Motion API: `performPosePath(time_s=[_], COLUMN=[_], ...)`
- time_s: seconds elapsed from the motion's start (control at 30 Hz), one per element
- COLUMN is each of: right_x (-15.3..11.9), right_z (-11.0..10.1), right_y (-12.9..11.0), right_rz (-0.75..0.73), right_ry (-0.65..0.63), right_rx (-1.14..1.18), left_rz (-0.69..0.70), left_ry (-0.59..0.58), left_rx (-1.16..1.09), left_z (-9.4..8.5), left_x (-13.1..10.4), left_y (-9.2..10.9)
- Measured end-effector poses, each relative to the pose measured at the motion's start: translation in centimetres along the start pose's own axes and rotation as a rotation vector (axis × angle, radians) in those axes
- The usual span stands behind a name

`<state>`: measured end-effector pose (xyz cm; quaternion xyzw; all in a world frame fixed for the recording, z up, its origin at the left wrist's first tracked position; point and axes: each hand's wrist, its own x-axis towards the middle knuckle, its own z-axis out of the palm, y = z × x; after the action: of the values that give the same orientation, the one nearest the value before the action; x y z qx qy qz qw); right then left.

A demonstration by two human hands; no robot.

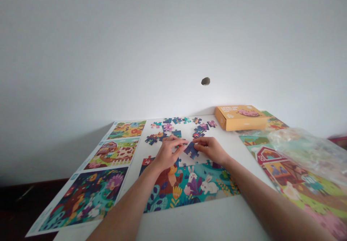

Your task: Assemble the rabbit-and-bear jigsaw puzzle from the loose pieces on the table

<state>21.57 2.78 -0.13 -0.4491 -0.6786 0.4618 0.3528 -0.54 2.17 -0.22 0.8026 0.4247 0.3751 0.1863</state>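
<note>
In the head view, my right hand [210, 149] pinches a dark blue puzzle piece [192, 150] between thumb and fingers, just above the table. My left hand [170, 152] is closed in a pinch beside that piece, its thumb and forefinger nearly meeting. A pale sliver shows at those fingertips, but I cannot make out what it is. Below both hands lies a partly joined jigsaw puzzle [189, 190] with white rabbits, a brown animal and plants. My left forearm covers some of its left side. Several loose puzzle pieces [168, 127] are scattered beyond my hands.
Picture sheets [119, 152] with farm and forest scenes line the table's left side. At the back right stands a yellow puzzle box [241, 118]. A larger farm puzzle picture [292, 179] lies at right, partly under a clear plastic bag [311, 154]. A white wall [162, 53] rises behind.
</note>
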Motion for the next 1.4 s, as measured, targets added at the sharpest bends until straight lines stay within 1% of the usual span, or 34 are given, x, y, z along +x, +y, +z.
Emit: performPosePath(time_s=[0.07, 0.2, 0.37, 0.47, 0.6, 0.67, 0.73, 0.8, 0.93, 1.0, 1.07, 1.17, 1.27, 1.4], right_x=[0.0, -0.1, -0.3, -0.3, -0.2, -0.1, 0.1, 0.2, 0.6, 0.8, 0.9, 0.8, 0.6, 0.8], right_z=[0.2, 0.7, 0.9, 0.9, 0.9, 0.4, -0.6, -2.0, -4.7, -5.1, -4.6, -3.2, -2.0, -1.7], right_y=[0.2, 0.4, 0.3, 0.2, 0.1, 0.0, 0.1, 0.4, 1.4, 1.9, 2.1, 1.7, 1.0, 0.8], right_rz=[-0.048, -0.065, -0.08, -0.072, -0.059, -0.054, -0.037, 0.011, 0.176, 0.164, 0.094, 0.007, 0.005, 0.027], right_ry=[-0.002, -0.012, -0.005, 0.002, 0.052, 0.096, 0.158, 0.248, 0.427, 0.472, 0.462, 0.349, 0.27, 0.262], right_rx=[-0.061, -0.101, -0.155, -0.157, -0.191, -0.255, -0.353, -0.478, -0.728, -0.832, -0.883, -0.888, -0.888, -0.876], left_rz=[-0.019, -0.044, -0.088, -0.091, -0.087, -0.085, -0.082, -0.085, -0.097, -0.093, -0.084, -0.059, -0.041, -0.036], left_ry=[-0.035, -0.069, -0.062, -0.061, -0.036, -0.017, 0.007, 0.034, 0.072, 0.065, 0.057, 0.057, 0.053, 0.057], left_rx=[-0.032, -0.043, -0.077, -0.094, -0.062, -0.042, -0.025, -0.008, 0.016, 0.02, 0.023, 0.023, 0.031, 0.054], left_z=[0.0, -0.1, 0.1, 0.1, 0.1, 0.2, 0.2, 0.3, 0.3, 0.3, 0.3, 0.2, 0.3, 0.4], left_x=[0.0, 0.0, 0.1, 0.2, 0.2, 0.2, 0.2, 0.2, 0.3, 0.3, 0.3, 0.4, 0.4, 0.4], left_y=[0.2, 0.2, -0.1, -0.3, -0.2, -0.3, -0.5, -0.7, -1.0, -0.9, -0.8, -0.6, -0.7, -0.9])
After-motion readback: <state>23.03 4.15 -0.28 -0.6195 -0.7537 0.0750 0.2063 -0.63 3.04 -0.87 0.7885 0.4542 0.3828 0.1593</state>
